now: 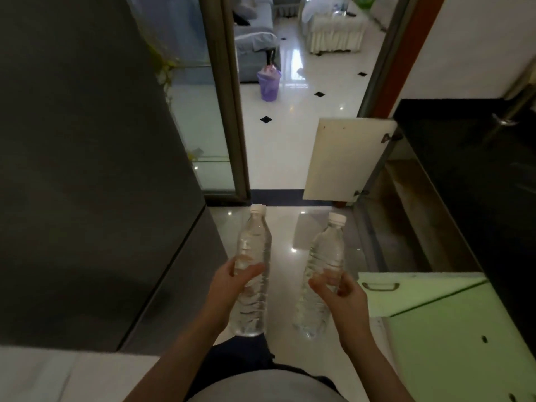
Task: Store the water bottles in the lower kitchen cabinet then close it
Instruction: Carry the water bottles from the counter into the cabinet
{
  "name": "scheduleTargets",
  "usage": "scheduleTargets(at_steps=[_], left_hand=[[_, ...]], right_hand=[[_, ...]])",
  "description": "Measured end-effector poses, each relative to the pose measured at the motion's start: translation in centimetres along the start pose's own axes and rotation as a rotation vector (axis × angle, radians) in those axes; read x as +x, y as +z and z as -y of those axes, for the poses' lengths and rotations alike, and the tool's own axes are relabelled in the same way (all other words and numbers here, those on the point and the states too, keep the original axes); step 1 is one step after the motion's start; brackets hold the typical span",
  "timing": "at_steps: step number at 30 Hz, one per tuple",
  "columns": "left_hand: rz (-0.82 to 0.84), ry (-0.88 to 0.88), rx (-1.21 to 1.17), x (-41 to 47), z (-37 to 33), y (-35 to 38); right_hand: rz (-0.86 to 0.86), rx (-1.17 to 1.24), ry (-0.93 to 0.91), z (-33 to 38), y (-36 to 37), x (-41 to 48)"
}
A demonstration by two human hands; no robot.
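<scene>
murky open cabinet (406, 204) interior; left hand (232, 281) grips left bottle (253, 245), right hand (343, 295) grips right bottle (326, 250).

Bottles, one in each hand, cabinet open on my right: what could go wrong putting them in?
Both hands are full: left hand grips the left bottle, right hand the right bottle, so neither is free to shut the door.
The green panel sits close by the right hand and could catch its bottle going into the cabinet.
</scene>
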State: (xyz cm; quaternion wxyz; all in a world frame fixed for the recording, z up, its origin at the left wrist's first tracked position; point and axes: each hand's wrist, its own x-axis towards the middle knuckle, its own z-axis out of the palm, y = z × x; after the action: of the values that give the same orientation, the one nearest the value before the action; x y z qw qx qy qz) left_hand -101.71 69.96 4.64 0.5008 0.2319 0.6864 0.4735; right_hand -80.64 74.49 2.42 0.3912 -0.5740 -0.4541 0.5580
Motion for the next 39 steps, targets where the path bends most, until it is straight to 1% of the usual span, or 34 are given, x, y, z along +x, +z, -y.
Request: scheduleTargets(at_steps=[5, 9, 11, 16, 22, 26, 33, 39], left_hand=[[0.113, 0.058, 0.043, 11.8, -9.1, 1.9], [0.217, 0.097, 0.113, 19.4, -13.8, 4.6], [0.261, 0.084, 0.14, 22.6, -15.0, 6.3], [0.341, -0.03, 0.164, 29.2, -16.3, 11.7], [0.372, -0.081, 0.199, 36.1, -20.3, 19.8], [0.424, -0.067, 0.222, 40.7, -23.8, 25.4], [0.582, -0.042, 0.336, 46.2, -27.0, 33.6], [0.743, -0.132, 0.48, 50.5, -26.9, 39.0]], right_hand=[[-0.117, 0.016, -0.004, 5.6, 2.2, 9.8], [-0.19, 0.077, -0.008, 8.8, 2.3, 15.6], [-0.234, 0.094, 0.003, 9.4, 1.9, 18.2], [-0.324, 0.115, 0.074, 9.5, 0.3, 25.5], [-0.368, 0.161, 0.121, 11.4, -3.3, 34.7], [-0.419, 0.146, 0.11, 13.4, -6.0, 39.9], [-0.561, 0.176, 0.122, 14.7, -9.7, 45.5], [-0.744, 0.254, 0.225, 12.6, -10.2, 48.5]])
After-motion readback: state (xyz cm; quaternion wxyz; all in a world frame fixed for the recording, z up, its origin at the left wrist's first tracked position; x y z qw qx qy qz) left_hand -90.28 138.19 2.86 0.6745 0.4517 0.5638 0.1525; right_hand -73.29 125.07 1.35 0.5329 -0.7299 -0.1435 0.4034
